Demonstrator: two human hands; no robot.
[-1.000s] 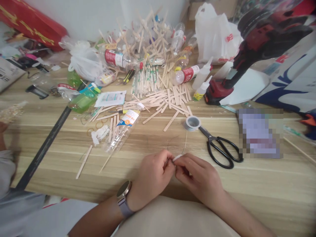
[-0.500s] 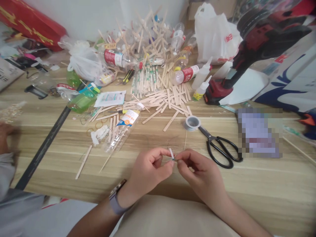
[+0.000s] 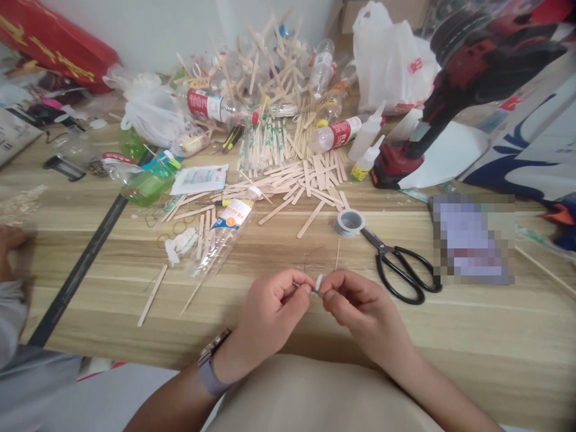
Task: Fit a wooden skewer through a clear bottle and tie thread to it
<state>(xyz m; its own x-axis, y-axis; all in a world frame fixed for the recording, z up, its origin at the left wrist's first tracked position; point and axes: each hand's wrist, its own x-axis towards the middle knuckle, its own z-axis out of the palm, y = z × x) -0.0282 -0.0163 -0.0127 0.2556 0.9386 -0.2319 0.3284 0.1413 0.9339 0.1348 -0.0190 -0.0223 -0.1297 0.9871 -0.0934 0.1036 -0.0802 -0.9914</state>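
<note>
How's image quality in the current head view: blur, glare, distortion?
Head view: red-and-black power tool bows and smears toward the upper right corner; black-handled metal scissors fairly crisp; small white piece between left hand and right hand too soft to identify; glare streaks on clear plastic bottle; blocky pixelation over flat rectangular object; soft shading below the hands.

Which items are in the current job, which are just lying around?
In the job:
thin dark strand, pinched by left hand and right hand
small white piece
possibly scissors, close by

Apparently just lying about:
flat wooden sticks
orange-label bottle
red-and-black power tool
</note>
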